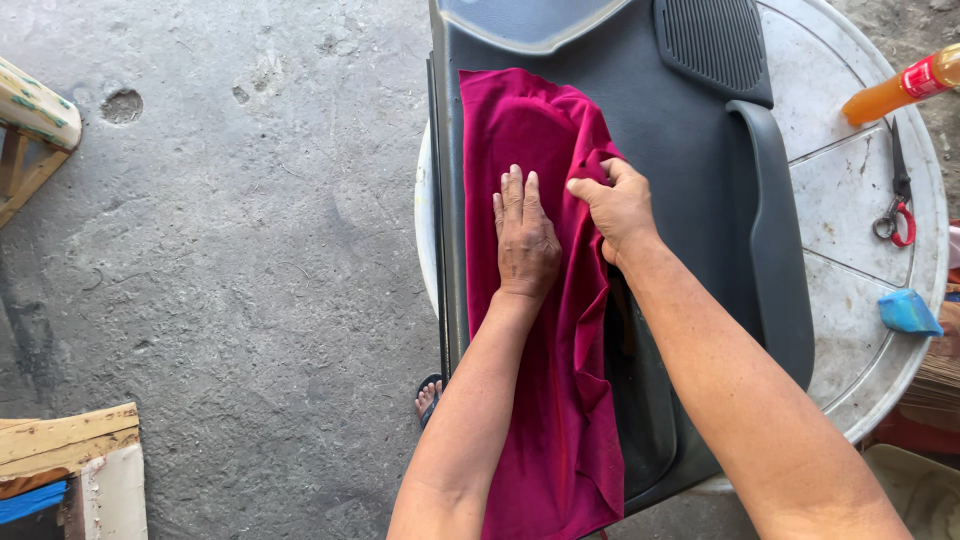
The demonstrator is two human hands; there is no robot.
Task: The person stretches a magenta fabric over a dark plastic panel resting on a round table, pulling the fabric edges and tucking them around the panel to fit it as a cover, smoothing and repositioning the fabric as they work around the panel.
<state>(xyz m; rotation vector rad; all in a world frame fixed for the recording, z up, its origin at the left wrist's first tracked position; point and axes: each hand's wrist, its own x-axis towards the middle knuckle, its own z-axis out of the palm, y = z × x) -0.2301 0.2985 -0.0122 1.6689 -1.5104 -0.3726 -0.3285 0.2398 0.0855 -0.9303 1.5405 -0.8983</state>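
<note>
A magenta velvet cloth point(545, 330) lies lengthwise over a dark grey car door panel point(700, 180), which rests on a round white table point(860, 190). My left hand point(524, 238) presses flat on the cloth, fingers together and pointing away from me. My right hand point(615, 205) pinches a fold at the cloth's right edge between thumb and fingers. The panel has a ribbed speaker grille point(712, 40) and a curved armrest point(780, 230) to the right of my hands.
On the table's right side lie an orange drink bottle point(900, 88), red-handled scissors point(897, 205) and a blue block point(908, 312). Wooden furniture pieces stand at the left point(35, 120) and lower left point(70, 465) on the concrete floor. My sandalled foot point(428, 397) shows below the panel.
</note>
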